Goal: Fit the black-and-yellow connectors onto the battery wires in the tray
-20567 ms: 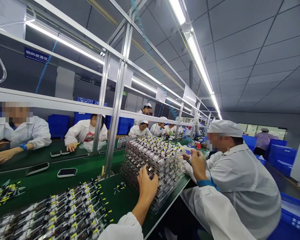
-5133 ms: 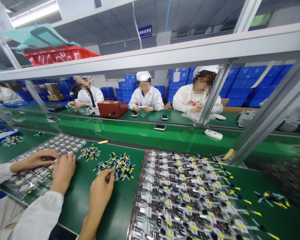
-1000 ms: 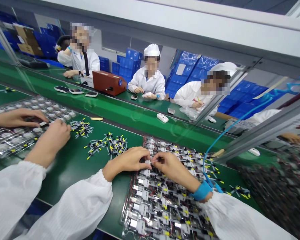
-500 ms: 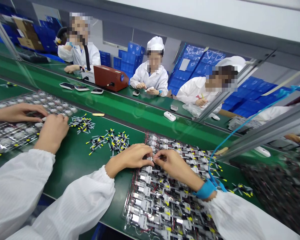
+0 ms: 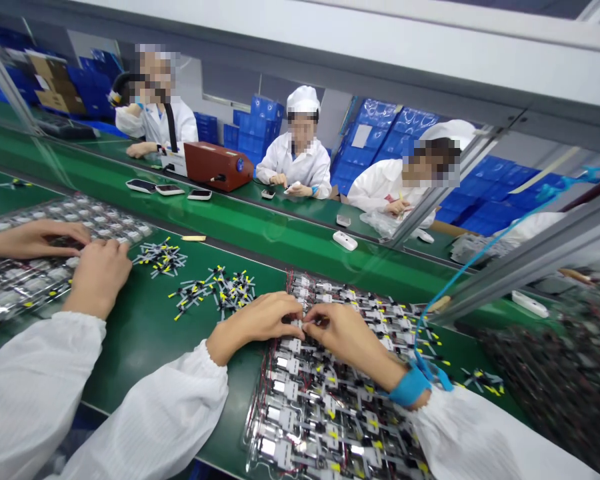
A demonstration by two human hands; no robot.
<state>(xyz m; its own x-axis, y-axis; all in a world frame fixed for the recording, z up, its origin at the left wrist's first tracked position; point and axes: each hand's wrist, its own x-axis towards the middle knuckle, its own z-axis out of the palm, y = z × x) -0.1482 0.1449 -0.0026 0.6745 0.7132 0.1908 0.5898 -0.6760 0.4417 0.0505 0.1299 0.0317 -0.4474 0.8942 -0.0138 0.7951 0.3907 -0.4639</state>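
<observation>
A clear plastic tray (image 5: 250, 427) on the green bench carries rows of small electronic assemblies (image 5: 283, 417) with red wires, grey strips and yellow tabs. Over its upper left part, my left hand (image 5: 265, 317) has thumb and fingers closed around a small part in the tray. My right hand (image 5: 343, 333), with a blue wrist strap (image 5: 410, 387), pinches at the same spot from the right, its fingertips almost meeting the left ones. Whatever lies between the fingertips is mostly hidden and too small to name.
At left, a co-worker's hands (image 5: 100, 270) work over another filled tray (image 5: 120, 227). Loose piles of grey strips with yellow tabs (image 5: 233, 290) lie between. A blue cord (image 5: 460, 270) rises from my wrist. White devices (image 5: 345, 241) sit on the green belt; dark stacked trays (image 5: 545, 360) stand right.
The view has shifted slightly, so the scene sits a little lower. Both my hands stay at the same place on the tray, with only small finger movements.
</observation>
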